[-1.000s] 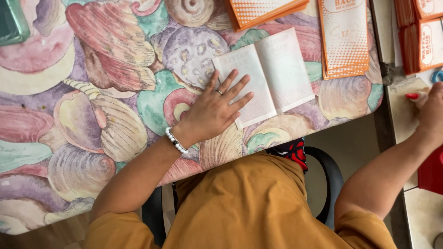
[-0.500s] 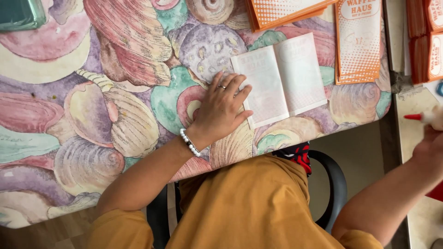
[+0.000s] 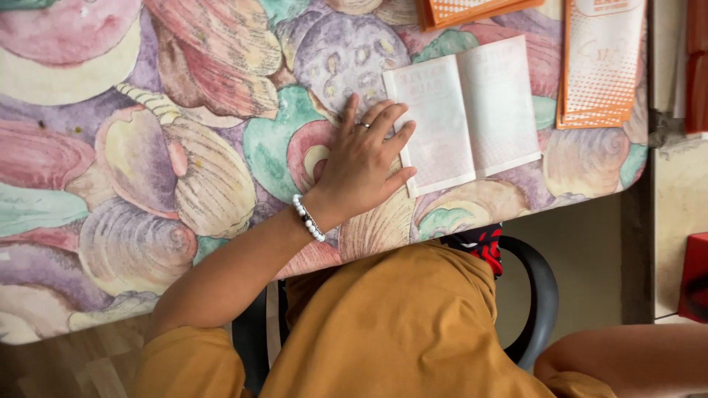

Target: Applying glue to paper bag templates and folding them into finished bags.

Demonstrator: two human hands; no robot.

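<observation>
Holding the open booklet (image 3: pixel 463 114) flat on the bench (image 3: pixel 147 147), the left hand (image 3: pixel 361 166) lies released, fingers spread over its left page edge. Press evenly to prevent sliding. Right hand grip: out of view.

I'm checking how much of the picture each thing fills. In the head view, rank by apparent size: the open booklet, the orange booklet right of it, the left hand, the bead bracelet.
1. Open booklet
2. Orange booklet, cut off by the top edge
3. Left hand, not far behind
4. Bead bracelet
</observation>
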